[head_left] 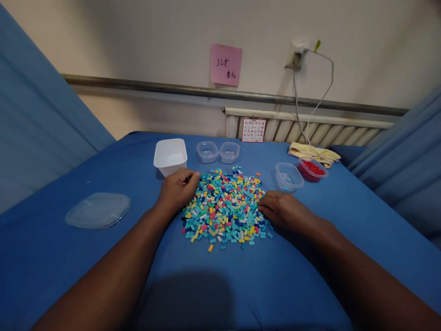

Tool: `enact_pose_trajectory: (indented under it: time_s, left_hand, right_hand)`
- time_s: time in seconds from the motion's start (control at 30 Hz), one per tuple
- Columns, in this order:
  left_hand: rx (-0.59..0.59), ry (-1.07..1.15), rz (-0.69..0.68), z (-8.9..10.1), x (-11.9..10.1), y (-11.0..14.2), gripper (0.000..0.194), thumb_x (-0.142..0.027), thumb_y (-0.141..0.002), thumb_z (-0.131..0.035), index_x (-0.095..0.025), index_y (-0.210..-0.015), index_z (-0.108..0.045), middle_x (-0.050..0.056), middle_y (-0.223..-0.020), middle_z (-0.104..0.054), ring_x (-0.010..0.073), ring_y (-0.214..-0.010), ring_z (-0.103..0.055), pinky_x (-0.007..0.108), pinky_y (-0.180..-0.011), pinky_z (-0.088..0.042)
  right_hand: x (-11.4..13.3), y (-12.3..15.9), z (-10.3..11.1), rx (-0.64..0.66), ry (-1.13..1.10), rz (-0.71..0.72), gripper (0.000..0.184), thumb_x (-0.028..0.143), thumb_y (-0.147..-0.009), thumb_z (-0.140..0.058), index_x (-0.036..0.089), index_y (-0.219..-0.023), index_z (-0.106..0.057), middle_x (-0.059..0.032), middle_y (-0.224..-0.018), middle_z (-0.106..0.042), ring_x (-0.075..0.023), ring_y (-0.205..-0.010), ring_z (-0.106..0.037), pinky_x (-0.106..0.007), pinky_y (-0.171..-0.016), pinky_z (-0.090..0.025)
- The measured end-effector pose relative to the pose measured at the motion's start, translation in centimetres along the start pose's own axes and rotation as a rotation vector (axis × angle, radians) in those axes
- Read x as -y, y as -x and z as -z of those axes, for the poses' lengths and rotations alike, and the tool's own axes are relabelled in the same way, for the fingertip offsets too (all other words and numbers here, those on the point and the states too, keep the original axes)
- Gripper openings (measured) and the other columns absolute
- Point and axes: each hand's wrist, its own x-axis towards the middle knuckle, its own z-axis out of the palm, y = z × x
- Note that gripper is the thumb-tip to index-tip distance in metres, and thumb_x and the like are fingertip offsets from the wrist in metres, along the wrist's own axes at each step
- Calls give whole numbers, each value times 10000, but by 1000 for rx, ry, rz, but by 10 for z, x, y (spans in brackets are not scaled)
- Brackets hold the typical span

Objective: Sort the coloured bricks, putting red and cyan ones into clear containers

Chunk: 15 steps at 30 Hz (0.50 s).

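At your far left lies a stack of clear lids (98, 211), then a white tub (170, 158) beyond your left hand (179, 187). That hand's fingers curl loosely at the left edge of the heap of small coloured bricks (225, 207), which lies on the blue cloth (193, 285) between your hands. Your right hand (284, 209) has its fingers drawn nearly together at the right edge (whether either hand grips a brick, you can't tell). Beyond it stand a clear container (289, 171) and one of red pieces (313, 170).
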Motion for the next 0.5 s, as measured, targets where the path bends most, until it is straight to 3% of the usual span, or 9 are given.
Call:
enact_pose_trajectory:
  time_s: [0.13,0.3,0.5]
  left_hand:
    - [-25,3,35,1,5,-1,355,-478,-990,-559,-209,-847,-741,36,-853,-758,212,-834,-700,312,-784,-497]
    - [-17,10,27,2,5,-2,351,-483,-986,-571,-219,-814,-724,26,-799,-730,210,-794,-679,313,-744,-484]
    - [-13,16,30,3,5,-3,349,-477,-988,-566,-217,-816,-723,35,-807,-739,211,-786,-670,316,-734,-482]
  right_hand:
    - [5,-5,-1,-2,112,-13,301,207,-1116,-502,180,-863,-663,-59,-856,-664,-171,-786,-574,-302,-723,-375]
    - [12,-10,0,1,202,-60,201,207,-1102,-512,180,-980,-670,-75,-931,-698,-189,-821,-603,-315,-710,-362]
    - [16,-9,4,5,246,-60,180,191,-1087,-513,197,-985,-662,-61,-947,-705,-183,-809,-610,-319,-677,-328]
